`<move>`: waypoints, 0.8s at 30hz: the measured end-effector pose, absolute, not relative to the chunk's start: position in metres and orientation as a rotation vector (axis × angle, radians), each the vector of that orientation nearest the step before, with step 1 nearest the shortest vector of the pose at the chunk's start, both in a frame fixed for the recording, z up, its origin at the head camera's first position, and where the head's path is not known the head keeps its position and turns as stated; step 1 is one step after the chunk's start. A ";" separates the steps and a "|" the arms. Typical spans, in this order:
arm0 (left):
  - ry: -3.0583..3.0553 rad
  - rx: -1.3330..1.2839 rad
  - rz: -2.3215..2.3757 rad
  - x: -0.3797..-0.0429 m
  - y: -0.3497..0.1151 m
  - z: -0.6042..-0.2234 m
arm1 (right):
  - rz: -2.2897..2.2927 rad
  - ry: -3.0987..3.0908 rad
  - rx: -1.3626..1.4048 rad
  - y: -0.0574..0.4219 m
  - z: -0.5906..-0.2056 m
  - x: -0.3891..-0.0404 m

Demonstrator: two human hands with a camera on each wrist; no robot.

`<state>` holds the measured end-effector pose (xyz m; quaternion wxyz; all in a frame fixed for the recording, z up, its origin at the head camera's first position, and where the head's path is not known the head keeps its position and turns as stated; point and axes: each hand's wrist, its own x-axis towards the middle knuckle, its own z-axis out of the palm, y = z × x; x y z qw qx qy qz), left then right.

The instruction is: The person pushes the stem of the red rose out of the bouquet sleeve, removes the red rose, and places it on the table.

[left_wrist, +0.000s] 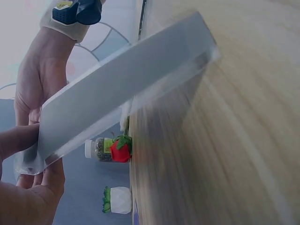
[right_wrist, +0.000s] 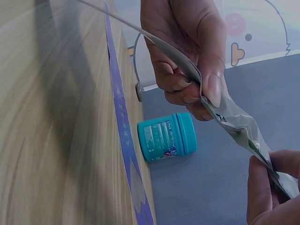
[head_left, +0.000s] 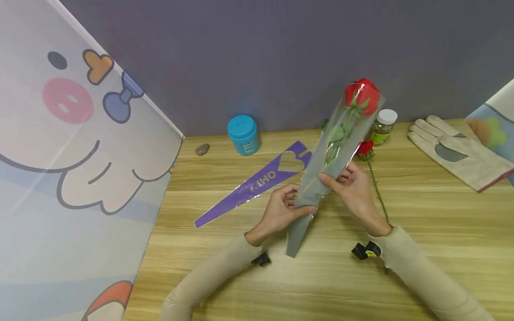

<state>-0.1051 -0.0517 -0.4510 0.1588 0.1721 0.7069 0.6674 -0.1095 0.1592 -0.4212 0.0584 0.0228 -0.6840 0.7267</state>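
Over the bench (head_left: 321, 290), a red rose (head_left: 362, 98) slants inside a clear, grey-backed wrapper (head_left: 342, 154); the left hand (head_left: 279, 211) pinches it low down, fingers closed against the thumb, and the right hand (head_left: 356, 194) likewise pinches its edge higher up. A purple wrapper (head_left: 241, 195) lies to the left, a second rose (head_left: 366, 150) to the right

long beige sleeves (head_left: 429, 274); a black device (head_left: 359, 251) at each cuff (head_left: 390, 237), the right one with yellow, probably a label (head_left: 370, 253).
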 end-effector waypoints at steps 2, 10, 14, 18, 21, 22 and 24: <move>2.027 0.490 1.910 -0.105 -0.051 -0.451 | 2.209 -2.064 0.070 0.158 -0.422 -0.110; 2.029 0.480 1.922 -0.104 -0.050 -0.452 | 2.198 -2.065 0.083 0.156 -0.428 -0.109; 2.048 0.477 1.925 -0.104 -0.049 -0.452 | 2.187 -2.078 0.086 0.155 -0.431 -0.109; 2.055 0.473 1.925 -0.105 -0.048 -0.451 | 2.215 -2.059 0.095 0.154 -0.433 -0.108; 2.054 0.465 1.934 -0.105 -0.048 -0.450 | 2.224 -2.063 0.100 0.152 -0.435 -0.108; 2.057 0.461 1.938 -0.106 -0.047 -0.450 | 2.221 -2.071 0.107 0.151 -0.436 -0.108; 2.072 0.451 1.945 -0.107 -0.047 -0.450 | 2.196 -2.100 0.113 0.150 -0.437 -0.107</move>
